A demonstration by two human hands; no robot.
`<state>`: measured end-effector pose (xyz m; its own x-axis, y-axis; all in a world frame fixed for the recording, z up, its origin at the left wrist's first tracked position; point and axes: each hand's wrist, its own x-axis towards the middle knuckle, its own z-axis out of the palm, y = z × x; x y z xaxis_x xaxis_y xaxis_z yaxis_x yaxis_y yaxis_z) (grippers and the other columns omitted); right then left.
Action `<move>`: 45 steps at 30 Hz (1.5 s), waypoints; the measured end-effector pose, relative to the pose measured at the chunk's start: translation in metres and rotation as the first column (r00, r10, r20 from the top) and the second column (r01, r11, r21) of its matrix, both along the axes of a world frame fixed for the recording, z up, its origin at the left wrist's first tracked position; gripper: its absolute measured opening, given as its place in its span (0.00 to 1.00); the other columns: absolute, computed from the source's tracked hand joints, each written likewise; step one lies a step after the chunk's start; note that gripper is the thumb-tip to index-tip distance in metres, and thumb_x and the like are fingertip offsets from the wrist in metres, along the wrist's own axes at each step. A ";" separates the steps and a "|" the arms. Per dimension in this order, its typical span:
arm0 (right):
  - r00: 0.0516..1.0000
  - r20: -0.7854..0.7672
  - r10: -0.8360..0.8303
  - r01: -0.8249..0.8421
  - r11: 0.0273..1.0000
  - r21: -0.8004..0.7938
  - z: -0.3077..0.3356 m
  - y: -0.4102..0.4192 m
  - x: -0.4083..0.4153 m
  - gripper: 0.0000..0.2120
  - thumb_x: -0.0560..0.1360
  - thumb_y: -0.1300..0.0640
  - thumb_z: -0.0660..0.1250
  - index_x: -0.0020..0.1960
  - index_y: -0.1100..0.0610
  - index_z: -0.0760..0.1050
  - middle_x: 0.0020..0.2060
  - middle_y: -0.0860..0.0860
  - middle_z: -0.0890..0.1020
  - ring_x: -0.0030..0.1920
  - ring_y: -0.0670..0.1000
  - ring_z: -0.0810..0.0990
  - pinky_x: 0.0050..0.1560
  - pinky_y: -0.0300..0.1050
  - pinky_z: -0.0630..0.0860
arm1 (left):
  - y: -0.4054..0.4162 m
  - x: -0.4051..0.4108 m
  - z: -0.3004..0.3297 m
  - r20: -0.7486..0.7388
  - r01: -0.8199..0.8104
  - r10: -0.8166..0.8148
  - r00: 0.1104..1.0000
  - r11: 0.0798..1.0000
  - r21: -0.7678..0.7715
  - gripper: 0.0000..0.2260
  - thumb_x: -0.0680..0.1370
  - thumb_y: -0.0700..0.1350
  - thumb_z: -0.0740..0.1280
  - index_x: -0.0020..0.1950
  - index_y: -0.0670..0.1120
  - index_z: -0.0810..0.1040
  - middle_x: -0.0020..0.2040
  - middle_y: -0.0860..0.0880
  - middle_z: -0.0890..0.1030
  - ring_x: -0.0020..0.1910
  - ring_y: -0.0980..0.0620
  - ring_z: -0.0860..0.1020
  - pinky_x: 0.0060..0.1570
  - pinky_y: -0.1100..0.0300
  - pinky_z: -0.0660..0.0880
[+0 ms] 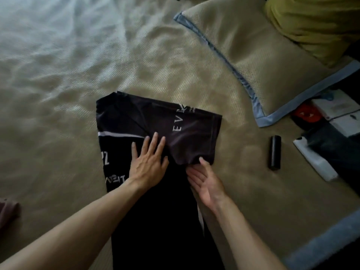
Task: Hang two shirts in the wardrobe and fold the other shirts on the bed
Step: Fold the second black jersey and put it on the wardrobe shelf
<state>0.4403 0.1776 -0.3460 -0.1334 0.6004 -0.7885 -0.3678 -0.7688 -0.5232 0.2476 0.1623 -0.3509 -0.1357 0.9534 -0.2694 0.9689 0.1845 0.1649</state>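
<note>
A black shirt (136, 121) with white lettering and a white stripe lies partly folded on the beige bed (68, 84), running from the middle of the view down to the bottom edge. My left hand (149, 160) rests flat on it, palm down with fingers spread. My right hand (204, 180) is beside it, palm up, with its fingers tucked under the lower edge of a folded-over flap that bears the letters "EV". The thumb lies on top of that flap's edge.
A beige pillow (253, 55) with blue trim lies at the upper right, an olive-yellow cloth (315, 24) behind it. A black cylinder (275, 152) lies right of the shirt. White boxes (339, 112) and dark items sit at the right edge. A brownish cloth (7, 213) shows at the left edge.
</note>
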 end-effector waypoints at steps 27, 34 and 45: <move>0.386 0.922 -0.006 -0.425 0.886 0.184 -0.020 0.099 0.003 0.18 0.74 0.39 0.69 0.38 0.53 0.76 0.32 0.47 0.82 0.34 0.51 0.80 0.37 0.51 0.79 | 0.179 -0.207 0.022 0.365 -0.463 0.414 0.834 0.885 0.052 0.08 0.78 0.46 0.72 0.54 0.45 0.84 0.47 0.48 0.82 0.47 0.49 0.78 0.47 0.58 0.71; 0.352 0.932 -0.083 -0.355 0.910 0.215 -0.018 0.105 0.012 0.17 0.76 0.42 0.69 0.48 0.56 0.74 0.37 0.47 0.79 0.36 0.47 0.78 0.32 0.42 0.70 | 0.204 -0.198 0.016 0.451 -0.587 0.485 0.750 0.802 0.114 0.08 0.78 0.47 0.70 0.56 0.46 0.81 0.53 0.42 0.83 0.53 0.43 0.80 0.56 0.51 0.76; 0.223 0.973 0.065 -0.521 0.851 0.063 -0.007 0.143 0.015 0.25 0.72 0.30 0.64 0.39 0.52 0.80 0.34 0.46 0.81 0.37 0.51 0.78 0.38 0.45 0.72 | 0.213 -0.169 0.019 0.293 -0.615 0.569 0.768 0.784 0.089 0.16 0.79 0.52 0.62 0.61 0.45 0.79 0.62 0.40 0.80 0.63 0.39 0.76 0.63 0.49 0.71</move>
<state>0.4554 0.3209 -0.3532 0.3073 0.9130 -0.2683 0.7493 -0.4060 -0.5232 0.0788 0.3749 -0.3321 -0.6422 0.7369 -0.2110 0.6012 0.6550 0.4577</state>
